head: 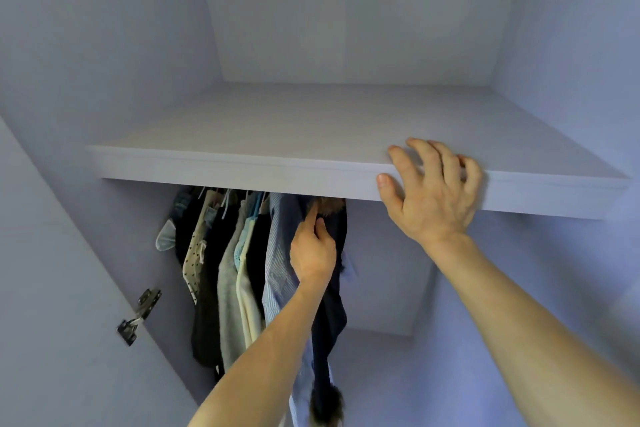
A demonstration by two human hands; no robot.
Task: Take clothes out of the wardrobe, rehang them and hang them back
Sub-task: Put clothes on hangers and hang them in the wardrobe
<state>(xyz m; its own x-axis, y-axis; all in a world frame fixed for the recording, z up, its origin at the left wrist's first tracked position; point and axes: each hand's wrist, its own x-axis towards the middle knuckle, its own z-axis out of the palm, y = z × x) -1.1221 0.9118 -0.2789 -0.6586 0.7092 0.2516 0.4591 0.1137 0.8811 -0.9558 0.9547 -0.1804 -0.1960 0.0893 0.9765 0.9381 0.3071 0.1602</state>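
Several garments hang in a row under the white wardrobe shelf (242,170). The rightmost is a dark navy garment (334,315) with brown fur trim at its top and bottom. My left hand (313,248) reaches up under the shelf and grips this garment near its top, fingers curled into the fabric. Beside it hangs a light blue striped shirt (278,263). My right hand (431,189) rests on the shelf's front edge, fingers spread on the top and thumb against the face. The rail and hanger hooks are mostly hidden by the shelf.
Cream, black and polka-dot clothes (214,274) fill the left of the row. A metal door hinge (140,315) sits on the left side panel. The wardrobe space right of the navy garment holds no clothes.
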